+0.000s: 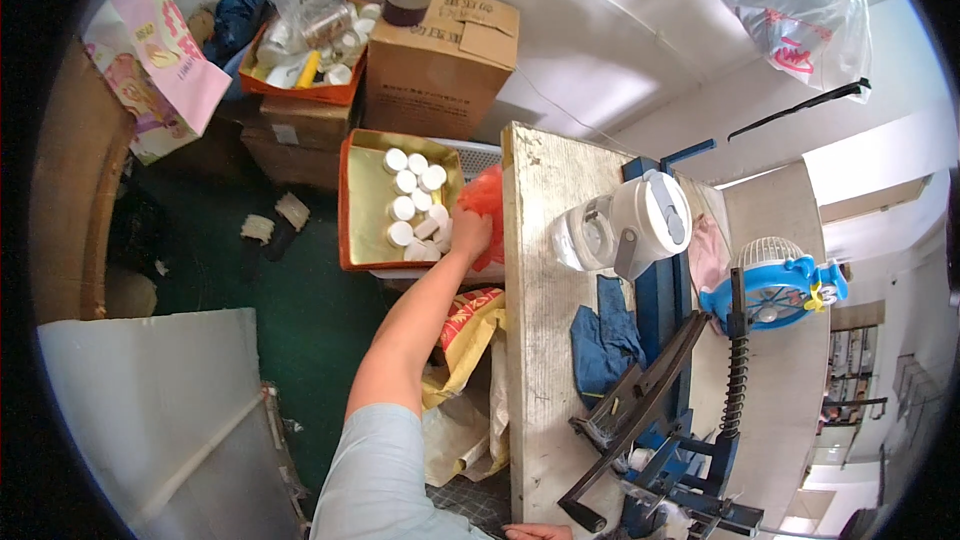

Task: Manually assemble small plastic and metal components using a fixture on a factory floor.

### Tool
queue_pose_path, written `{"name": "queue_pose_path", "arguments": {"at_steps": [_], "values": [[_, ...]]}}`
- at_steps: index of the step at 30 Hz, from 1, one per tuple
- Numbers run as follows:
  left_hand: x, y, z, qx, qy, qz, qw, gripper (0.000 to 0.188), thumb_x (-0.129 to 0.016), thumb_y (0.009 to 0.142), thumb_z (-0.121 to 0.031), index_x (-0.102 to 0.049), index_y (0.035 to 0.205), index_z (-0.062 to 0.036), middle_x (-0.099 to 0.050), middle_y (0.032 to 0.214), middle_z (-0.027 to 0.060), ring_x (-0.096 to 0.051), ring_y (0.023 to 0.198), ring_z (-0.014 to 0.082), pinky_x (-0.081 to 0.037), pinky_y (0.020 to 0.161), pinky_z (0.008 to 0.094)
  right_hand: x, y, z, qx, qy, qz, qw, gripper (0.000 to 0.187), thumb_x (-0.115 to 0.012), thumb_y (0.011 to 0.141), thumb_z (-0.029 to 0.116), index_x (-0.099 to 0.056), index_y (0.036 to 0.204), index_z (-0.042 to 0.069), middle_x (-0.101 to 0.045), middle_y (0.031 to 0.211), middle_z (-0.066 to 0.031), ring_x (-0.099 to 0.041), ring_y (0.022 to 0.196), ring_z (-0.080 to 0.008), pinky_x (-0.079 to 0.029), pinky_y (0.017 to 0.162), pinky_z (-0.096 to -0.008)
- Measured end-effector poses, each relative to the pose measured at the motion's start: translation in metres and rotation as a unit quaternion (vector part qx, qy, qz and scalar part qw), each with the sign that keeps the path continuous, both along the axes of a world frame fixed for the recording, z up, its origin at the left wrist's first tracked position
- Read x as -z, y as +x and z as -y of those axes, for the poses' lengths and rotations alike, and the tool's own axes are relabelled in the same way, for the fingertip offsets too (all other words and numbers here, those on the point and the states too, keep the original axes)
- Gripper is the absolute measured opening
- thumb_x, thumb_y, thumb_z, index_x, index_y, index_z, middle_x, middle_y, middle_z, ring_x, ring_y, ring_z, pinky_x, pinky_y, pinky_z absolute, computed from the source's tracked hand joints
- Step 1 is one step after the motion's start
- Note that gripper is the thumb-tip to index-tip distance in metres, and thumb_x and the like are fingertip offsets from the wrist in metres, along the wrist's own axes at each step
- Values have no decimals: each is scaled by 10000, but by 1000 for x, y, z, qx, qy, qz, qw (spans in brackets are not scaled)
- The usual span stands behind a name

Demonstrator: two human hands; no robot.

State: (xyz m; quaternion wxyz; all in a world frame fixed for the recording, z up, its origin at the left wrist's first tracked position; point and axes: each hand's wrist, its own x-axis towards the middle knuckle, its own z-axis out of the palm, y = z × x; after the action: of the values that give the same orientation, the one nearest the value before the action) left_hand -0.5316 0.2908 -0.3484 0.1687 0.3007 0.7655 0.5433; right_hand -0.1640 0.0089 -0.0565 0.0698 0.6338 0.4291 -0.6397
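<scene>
My left arm stretches forward to a shallow orange box with a gold lining (365, 170). Inside stand and lie several white round-capped containers (403, 208). My left hand (472, 232) is at the box's right edge, fingers curled and closed beside the containers. What they hold, if anything, is hidden. A red plastic bag (487, 195) lies against the hand, between the box and the wooden bench. Only part of my right hand (538, 532) shows at the lower edge, by the bench's near end. Its fingers are mostly cut off, close to the dark lever handle (585, 515).
On the bench (540, 360) stand a clear jug with a white lid (650, 215), a blue lever press (680, 460), blue cloth (605, 330) and a blue fan (770, 290). Cardboard boxes (430, 80) are stacked behind. A yellow sack (465, 340) sits beside the bench.
</scene>
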Motion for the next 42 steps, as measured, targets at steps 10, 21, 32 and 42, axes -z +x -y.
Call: {"name": "queue_pose_path", "arguments": {"at_steps": [10,21,32,42], "values": [[-16,23,-4,84,-82,-122,986,255,-538,806,-174,-533,1014,-28,-604,829,180,-586,866,372,-487,675,443,15,16,1,-113,127,-34,985,193,-635,842,150,-675,972,12,-673,764,-59,-573,639,-116,-465,600,-259],[47,49,-14,382,-289,-10,878,362,-519,808,-206,-548,1141,-67,-503,1244,175,-497,1126,330,-479,849,457,48,54,16,-133,145,-75,978,163,-608,855,134,-652,903,-16,-626,685,-64,-542,552,-100,-440,516,-254],[29,46,9,347,-197,-179,899,375,-505,822,-229,-541,1164,-78,-489,1276,160,-473,1162,315,-439,896,475,44,44,12,-135,158,-73,976,174,-587,868,152,-637,841,-13,-573,610,-43,-522,521,-86,-421,488,-257],[15,36,23,326,-78,-375,864,387,-492,836,-250,-536,1184,-88,-475,1306,146,-450,1195,301,-402,938,492,5,3,-1,-77,129,-34,988,160,-617,852,164,-660,881,13,-610,673,-40,-552,592,-101,-446,569,-268]]}}
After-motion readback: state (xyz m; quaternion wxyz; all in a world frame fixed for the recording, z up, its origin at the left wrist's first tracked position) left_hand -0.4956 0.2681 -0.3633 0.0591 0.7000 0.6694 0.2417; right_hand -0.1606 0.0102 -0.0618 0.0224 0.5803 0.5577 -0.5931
